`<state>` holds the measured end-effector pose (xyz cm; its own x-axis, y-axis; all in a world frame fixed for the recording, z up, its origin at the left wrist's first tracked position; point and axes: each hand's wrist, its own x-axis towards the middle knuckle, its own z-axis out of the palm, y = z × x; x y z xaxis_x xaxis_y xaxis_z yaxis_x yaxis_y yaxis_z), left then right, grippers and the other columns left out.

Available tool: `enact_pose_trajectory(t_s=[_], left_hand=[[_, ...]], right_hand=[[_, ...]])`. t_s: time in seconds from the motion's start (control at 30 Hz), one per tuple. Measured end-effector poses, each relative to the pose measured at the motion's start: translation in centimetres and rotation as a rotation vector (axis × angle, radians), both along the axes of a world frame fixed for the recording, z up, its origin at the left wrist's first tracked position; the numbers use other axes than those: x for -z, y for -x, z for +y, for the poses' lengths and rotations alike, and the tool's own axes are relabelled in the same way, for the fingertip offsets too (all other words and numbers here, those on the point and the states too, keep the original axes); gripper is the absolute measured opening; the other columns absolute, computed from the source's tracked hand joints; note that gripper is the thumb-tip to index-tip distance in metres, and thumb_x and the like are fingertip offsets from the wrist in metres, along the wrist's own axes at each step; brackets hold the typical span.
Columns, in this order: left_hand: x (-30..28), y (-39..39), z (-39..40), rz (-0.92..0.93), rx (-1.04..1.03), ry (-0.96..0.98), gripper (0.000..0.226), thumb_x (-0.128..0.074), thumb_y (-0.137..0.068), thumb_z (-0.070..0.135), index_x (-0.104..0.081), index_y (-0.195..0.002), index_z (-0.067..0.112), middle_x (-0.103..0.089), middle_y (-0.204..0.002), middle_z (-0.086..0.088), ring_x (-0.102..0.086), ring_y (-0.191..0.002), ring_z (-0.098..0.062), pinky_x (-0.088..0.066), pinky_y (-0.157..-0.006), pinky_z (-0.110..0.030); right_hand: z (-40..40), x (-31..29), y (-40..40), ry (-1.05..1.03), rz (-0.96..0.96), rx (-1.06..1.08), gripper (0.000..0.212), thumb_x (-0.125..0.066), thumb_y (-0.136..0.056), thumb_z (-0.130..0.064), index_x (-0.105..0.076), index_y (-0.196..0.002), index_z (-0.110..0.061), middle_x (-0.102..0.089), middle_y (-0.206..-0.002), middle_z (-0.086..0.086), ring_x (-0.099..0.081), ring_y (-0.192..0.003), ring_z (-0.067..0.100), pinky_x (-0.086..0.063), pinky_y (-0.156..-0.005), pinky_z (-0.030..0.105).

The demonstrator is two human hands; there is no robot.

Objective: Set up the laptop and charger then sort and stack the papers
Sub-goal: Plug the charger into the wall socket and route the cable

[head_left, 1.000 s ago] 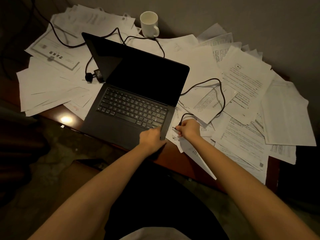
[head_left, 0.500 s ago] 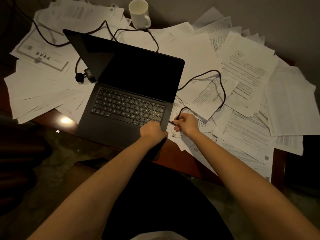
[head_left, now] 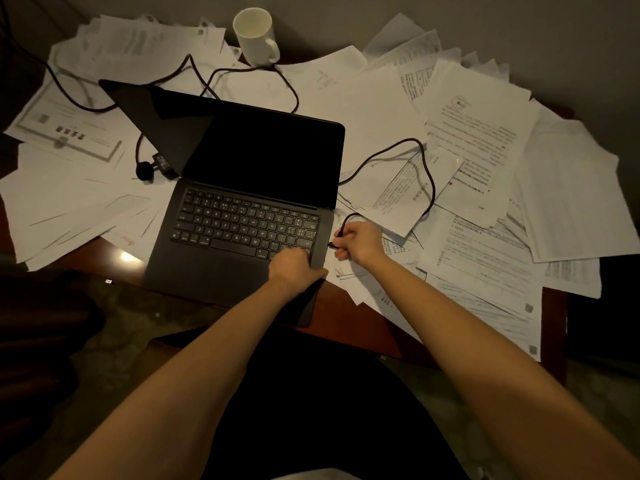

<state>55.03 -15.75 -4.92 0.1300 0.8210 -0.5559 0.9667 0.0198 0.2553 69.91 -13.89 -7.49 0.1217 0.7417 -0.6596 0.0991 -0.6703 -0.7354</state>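
In the head view, an open black laptop (head_left: 242,216) sits on a wooden table (head_left: 374,327), its screen dark and its front edge reaching past the table's near edge. The left hand (head_left: 294,268) rests on the laptop's right front corner, fingers curled over the side edge and gripping it. Just right of the laptop, the right hand (head_left: 360,242) pinches the plug end of the black charger cable (head_left: 427,178) between curled fingers, the plug tip held at the laptop's right edge; whether it is seated in the port cannot be told. From that hand the cable loops up and right over the sheets, then runs behind the screen and on to the left, where the charger brick (head_left: 161,164) lies just left of the laptop's hinge. Loose papers (head_left: 485,143) cover the table all round the laptop, overlapping and unsorted. 1 white mug (head_left: 254,36) stands behind the laptop, near the wall.
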Motion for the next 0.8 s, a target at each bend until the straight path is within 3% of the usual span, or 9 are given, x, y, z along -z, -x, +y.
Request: enact_pose_trajectory(t_s=[0.1, 0.17, 0.33, 0.47, 0.6, 0.73, 0.8], left_hand=[[0.2, 0.3, -0.6, -0.045, -0.021, -0.036, 0.029, -0.068, -0.079, 0.049, -0.060, -0.076, 0.021, -0.063, -0.075, -0.002, -0.062, -0.077, -0.022, -0.042, -0.062, -0.025], [0.4, 0.5, -1.0, -0.063, -0.031, -0.052, 0.028, -0.068, -0.080, 0.048, -0.060, -0.079, 0.021, -0.063, -0.075, -0.002, -0.064, -0.079, -0.023, -0.044, -0.063, -0.025], [0.5, 0.7, -0.9, -0.074, 0.003, -0.032, 0.037, -0.066, -0.081, 0.050, -0.066, -0.097, 0.016, -0.068, -0.085, -0.004, -0.064, -0.083, -0.023, -0.047, -0.068, -0.028], [0.4, 1.0, -1.1, -0.112, -0.006, 0.023, 0.037, -0.066, -0.082, 0.048, -0.063, -0.091, 0.012, -0.064, -0.085, -0.005, -0.063, -0.085, -0.025, -0.050, -0.073, -0.030], [0.1, 1.4, -1.4, -0.180, -0.051, 0.095, 0.029, -0.065, -0.085, 0.043, -0.053, -0.074, 0.018, -0.058, -0.079, -0.004, -0.062, -0.086, -0.025, -0.046, -0.071, -0.028], [0.1, 1.5, -1.4, -0.220, -0.067, 0.135, 0.026, -0.064, -0.086, 0.040, -0.056, -0.080, 0.016, -0.062, -0.087, -0.007, -0.062, -0.091, -0.026, -0.047, -0.077, -0.030], [0.2, 1.5, -1.4, -0.222, -0.058, 0.152, 0.026, -0.063, -0.087, 0.038, -0.061, -0.086, 0.012, -0.065, -0.095, -0.010, -0.061, -0.094, -0.027, -0.048, -0.081, -0.032]], right_hand=[[0.1, 0.2, 0.5, 0.060, -0.066, 0.138, 0.018, -0.070, -0.082, 0.001, -0.058, -0.071, -0.006, -0.064, -0.051, 0.006, -0.060, -0.042, 0.023, -0.058, -0.055, 0.036], [-0.3, 0.2, 0.8, 0.092, -0.111, 0.182, 0.016, -0.077, -0.077, -0.010, -0.064, -0.069, -0.008, -0.063, -0.046, 0.000, -0.063, -0.042, 0.015, -0.058, -0.059, 0.028], [-0.8, 0.4, 1.6, 0.032, -0.347, 0.153, 0.033, -0.077, -0.076, -0.029, -0.059, -0.050, -0.028, -0.072, -0.070, 0.003, -0.069, -0.071, 0.023, -0.054, -0.078, 0.036], [-1.1, -0.2, 1.3, 0.053, -0.319, 0.112, 0.035, -0.071, -0.082, -0.018, -0.060, -0.051, -0.028, -0.069, -0.068, 0.005, -0.069, -0.074, 0.027, -0.056, -0.080, 0.045], [-1.5, -1.0, 1.3, 0.060, -0.281, 0.022, 0.034, -0.067, -0.083, -0.010, -0.060, -0.052, -0.020, -0.064, -0.061, 0.009, -0.062, -0.062, 0.026, -0.056, -0.077, 0.048], [-1.2, -2.4, 1.7, 0.126, -0.148, 0.112, 0.023, -0.064, -0.088, -0.005, -0.054, -0.068, -0.012, -0.061, -0.066, 0.015, -0.056, -0.052, 0.023, -0.057, -0.073, 0.045], [-0.8, -2.7, 1.3, 0.131, -0.188, 0.142, 0.020, -0.058, -0.089, -0.006, -0.057, -0.069, -0.010, -0.058, -0.059, 0.011, -0.053, -0.047, 0.021, -0.057, -0.068, 0.042]])
